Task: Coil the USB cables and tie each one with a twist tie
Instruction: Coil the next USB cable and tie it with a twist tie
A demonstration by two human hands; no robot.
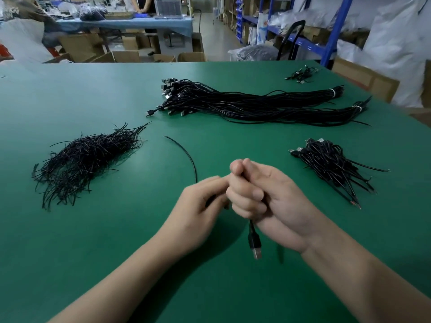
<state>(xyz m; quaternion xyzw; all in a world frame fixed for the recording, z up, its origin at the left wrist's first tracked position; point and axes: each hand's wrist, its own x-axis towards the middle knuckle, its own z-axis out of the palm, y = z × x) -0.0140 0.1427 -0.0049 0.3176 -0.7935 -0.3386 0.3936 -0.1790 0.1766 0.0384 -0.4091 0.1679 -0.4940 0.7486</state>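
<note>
My right hand (263,199) grips a black USB cable (253,236) in its curled fingers; the plug hangs below the fist above the green table (116,229). The cable's free tail arcs up and left from my hands across the table. My left hand (198,203) sits against the right one, its fingers pinching the same cable where it leaves the fist. A heap of black twist ties (86,159) lies to the left. Long bundles of uncoiled USB cables (245,103) lie ahead. A pile of coiled cables (333,164) lies to the right.
A small cluster of cables (302,74) sits at the table's far right corner. Beyond the table are cardboard boxes (126,55), blue shelving (326,43), white sacks and a person standing at a far table (144,22).
</note>
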